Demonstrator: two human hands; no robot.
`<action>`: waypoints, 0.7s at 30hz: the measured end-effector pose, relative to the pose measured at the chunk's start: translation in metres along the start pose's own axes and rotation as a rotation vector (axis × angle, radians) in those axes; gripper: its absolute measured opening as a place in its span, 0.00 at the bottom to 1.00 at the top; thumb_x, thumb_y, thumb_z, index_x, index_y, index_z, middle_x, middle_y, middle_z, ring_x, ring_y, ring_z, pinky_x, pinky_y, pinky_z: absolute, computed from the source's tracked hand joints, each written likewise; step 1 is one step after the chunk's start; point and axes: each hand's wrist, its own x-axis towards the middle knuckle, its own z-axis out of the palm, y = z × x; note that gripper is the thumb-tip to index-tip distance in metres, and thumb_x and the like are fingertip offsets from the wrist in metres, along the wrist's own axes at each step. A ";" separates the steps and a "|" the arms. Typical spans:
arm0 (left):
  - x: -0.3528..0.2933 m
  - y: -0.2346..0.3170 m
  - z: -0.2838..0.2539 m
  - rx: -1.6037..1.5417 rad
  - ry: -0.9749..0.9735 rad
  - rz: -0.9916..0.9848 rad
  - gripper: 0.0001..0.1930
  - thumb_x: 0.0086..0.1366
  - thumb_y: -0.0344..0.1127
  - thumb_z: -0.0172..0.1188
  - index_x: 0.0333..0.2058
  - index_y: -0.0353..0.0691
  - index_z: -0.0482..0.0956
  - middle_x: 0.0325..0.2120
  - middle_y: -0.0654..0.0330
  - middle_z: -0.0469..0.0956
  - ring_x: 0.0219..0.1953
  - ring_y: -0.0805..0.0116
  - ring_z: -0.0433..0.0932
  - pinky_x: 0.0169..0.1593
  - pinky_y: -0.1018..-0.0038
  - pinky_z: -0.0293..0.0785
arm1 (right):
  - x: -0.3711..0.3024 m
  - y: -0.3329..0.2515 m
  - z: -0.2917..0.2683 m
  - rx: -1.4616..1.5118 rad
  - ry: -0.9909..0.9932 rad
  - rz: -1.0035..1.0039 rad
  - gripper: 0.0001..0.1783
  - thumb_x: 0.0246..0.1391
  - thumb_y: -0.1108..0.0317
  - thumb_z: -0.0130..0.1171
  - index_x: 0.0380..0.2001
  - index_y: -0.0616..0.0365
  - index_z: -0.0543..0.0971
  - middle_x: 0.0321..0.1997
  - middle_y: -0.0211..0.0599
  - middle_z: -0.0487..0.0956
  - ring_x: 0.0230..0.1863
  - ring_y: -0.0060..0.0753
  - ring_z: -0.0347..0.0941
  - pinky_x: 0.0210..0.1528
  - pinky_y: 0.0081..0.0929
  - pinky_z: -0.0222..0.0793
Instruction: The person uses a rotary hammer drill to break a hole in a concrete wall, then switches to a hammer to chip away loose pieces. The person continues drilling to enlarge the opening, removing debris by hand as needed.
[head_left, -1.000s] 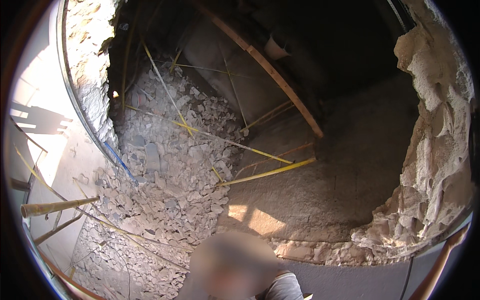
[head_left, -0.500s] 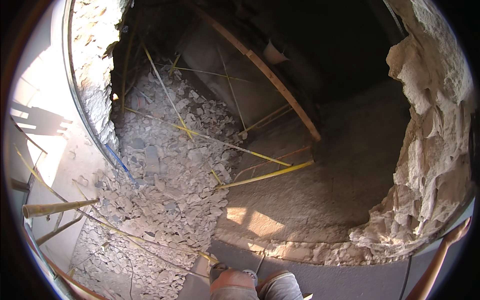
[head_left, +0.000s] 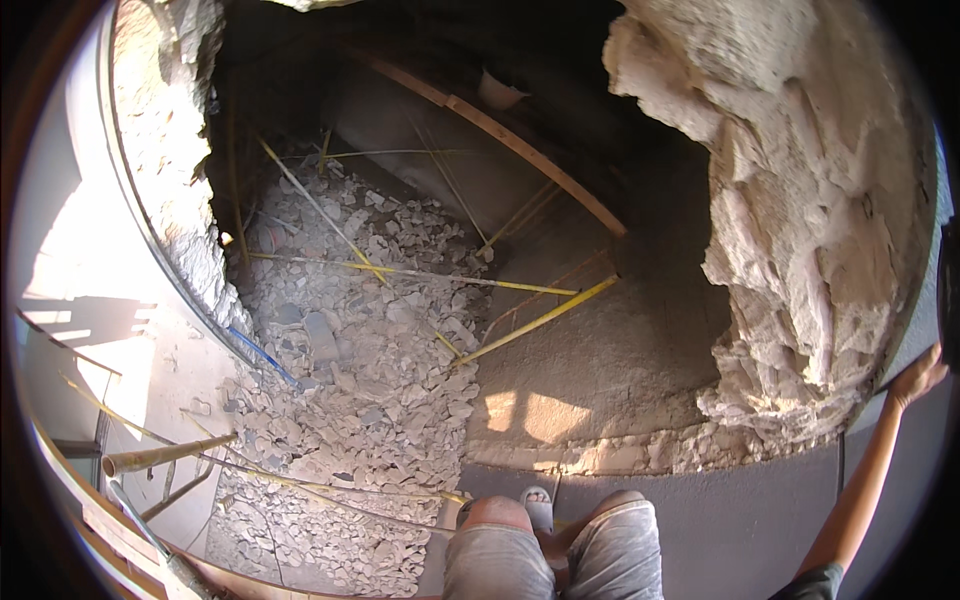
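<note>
Rubble heap (head_left: 350, 425), centre left; yellow-marked poles (head_left: 537, 320) cross it. Pale bucket-like container (head_left: 498, 92), upper centre; contents hidden. Broken wall (head_left: 800, 210), right; right hand (head_left: 918, 378) near its edge, grip impossible to tell.

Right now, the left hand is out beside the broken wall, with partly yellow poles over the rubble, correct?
No, the head view shows the right hand out beside the broken wall; the partly yellow poles are over the rubble, as you say.
</note>
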 end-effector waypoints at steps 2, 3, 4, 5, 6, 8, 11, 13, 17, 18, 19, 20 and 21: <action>0.012 0.011 0.011 0.038 -0.004 0.048 0.48 0.57 0.37 0.73 0.66 0.23 0.51 0.61 0.39 0.64 0.62 0.49 0.66 0.69 0.56 0.60 | 0.000 -0.019 0.001 -0.064 0.069 -0.078 0.29 0.72 0.54 0.52 0.62 0.70 0.74 0.60 0.48 0.76 0.60 0.40 0.72 0.65 0.36 0.66; 0.018 0.019 0.020 0.050 -0.005 0.082 0.48 0.57 0.37 0.73 0.66 0.23 0.51 0.61 0.39 0.64 0.62 0.49 0.66 0.69 0.56 0.60 | -0.001 -0.043 0.006 0.042 0.058 0.009 0.29 0.71 0.53 0.53 0.61 0.68 0.75 0.59 0.50 0.76 0.60 0.42 0.72 0.65 0.38 0.65; 0.023 0.023 0.023 0.068 -0.001 0.113 0.48 0.56 0.37 0.73 0.66 0.23 0.51 0.61 0.39 0.65 0.62 0.48 0.66 0.69 0.56 0.60 | -0.004 -0.050 0.012 -0.085 0.071 -0.112 0.29 0.69 0.51 0.54 0.60 0.66 0.76 0.59 0.51 0.75 0.62 0.44 0.69 0.67 0.39 0.63; 0.027 0.031 0.030 0.081 -0.003 0.152 0.48 0.56 0.38 0.74 0.66 0.22 0.52 0.61 0.38 0.65 0.62 0.48 0.67 0.69 0.56 0.61 | -0.008 -0.054 0.020 0.014 0.089 -0.047 0.30 0.67 0.49 0.55 0.60 0.64 0.76 0.58 0.51 0.74 0.62 0.46 0.68 0.68 0.40 0.60; 0.031 0.037 0.037 0.091 -0.006 0.187 0.48 0.56 0.38 0.74 0.66 0.22 0.52 0.60 0.38 0.65 0.62 0.48 0.67 0.69 0.56 0.61 | -0.009 -0.056 0.027 0.017 0.131 -0.046 0.29 0.66 0.51 0.56 0.58 0.66 0.77 0.58 0.49 0.75 0.61 0.44 0.69 0.68 0.40 0.60; 0.040 0.048 0.048 0.120 -0.026 0.258 0.48 0.56 0.38 0.74 0.65 0.22 0.52 0.60 0.38 0.66 0.61 0.47 0.68 0.68 0.56 0.61 | -0.008 -0.062 0.024 -0.028 0.125 -0.064 0.30 0.64 0.48 0.56 0.57 0.64 0.77 0.57 0.50 0.73 0.62 0.48 0.66 0.69 0.42 0.59; 0.045 0.053 0.057 0.152 -0.020 0.317 0.48 0.55 0.39 0.74 0.65 0.21 0.53 0.59 0.37 0.67 0.61 0.47 0.68 0.68 0.57 0.62 | -0.011 -0.072 0.019 -0.127 0.112 -0.105 0.27 0.68 0.54 0.52 0.57 0.67 0.76 0.57 0.53 0.76 0.62 0.49 0.69 0.68 0.42 0.63; 0.048 0.053 0.059 0.176 -0.015 0.352 0.48 0.55 0.39 0.74 0.64 0.21 0.53 0.59 0.37 0.67 0.61 0.46 0.69 0.67 0.57 0.63 | -0.009 -0.066 0.016 -0.061 0.121 -0.059 0.27 0.68 0.52 0.50 0.59 0.64 0.73 0.59 0.55 0.72 0.63 0.56 0.66 0.70 0.45 0.59; 0.048 0.053 0.054 0.231 0.016 0.369 0.48 0.54 0.40 0.74 0.64 0.20 0.54 0.58 0.37 0.68 0.60 0.45 0.70 0.67 0.57 0.64 | -0.015 -0.073 0.023 -0.105 0.149 -0.073 0.26 0.68 0.53 0.50 0.56 0.65 0.73 0.57 0.58 0.72 0.61 0.57 0.66 0.68 0.45 0.60; 0.049 0.056 0.059 0.235 0.007 0.378 0.48 0.54 0.41 0.74 0.64 0.20 0.55 0.58 0.36 0.69 0.60 0.45 0.70 0.67 0.57 0.65 | -0.010 -0.074 0.018 -0.111 0.147 -0.079 0.26 0.68 0.53 0.50 0.56 0.65 0.73 0.56 0.58 0.72 0.61 0.57 0.66 0.68 0.46 0.60; 0.049 0.058 0.063 0.244 -0.001 0.386 0.48 0.53 0.41 0.74 0.63 0.20 0.55 0.58 0.36 0.69 0.60 0.45 0.70 0.66 0.57 0.65 | -0.006 -0.075 0.014 -0.116 0.147 -0.084 0.26 0.68 0.53 0.50 0.56 0.65 0.73 0.56 0.58 0.72 0.61 0.57 0.66 0.68 0.46 0.60; 0.048 0.058 0.066 0.255 -0.004 0.390 0.48 0.53 0.41 0.74 0.63 0.20 0.55 0.57 0.36 0.69 0.60 0.45 0.71 0.66 0.57 0.65 | -0.002 -0.073 0.008 -0.120 0.148 -0.089 0.26 0.68 0.53 0.50 0.56 0.65 0.73 0.56 0.58 0.72 0.61 0.57 0.66 0.68 0.46 0.60; 0.046 0.060 0.072 0.264 -0.009 0.390 0.48 0.53 0.41 0.74 0.63 0.19 0.55 0.57 0.36 0.69 0.59 0.45 0.71 0.66 0.57 0.65 | -0.002 -0.071 0.009 -0.129 0.160 -0.131 0.26 0.67 0.52 0.51 0.56 0.64 0.74 0.56 0.57 0.72 0.60 0.57 0.67 0.67 0.45 0.61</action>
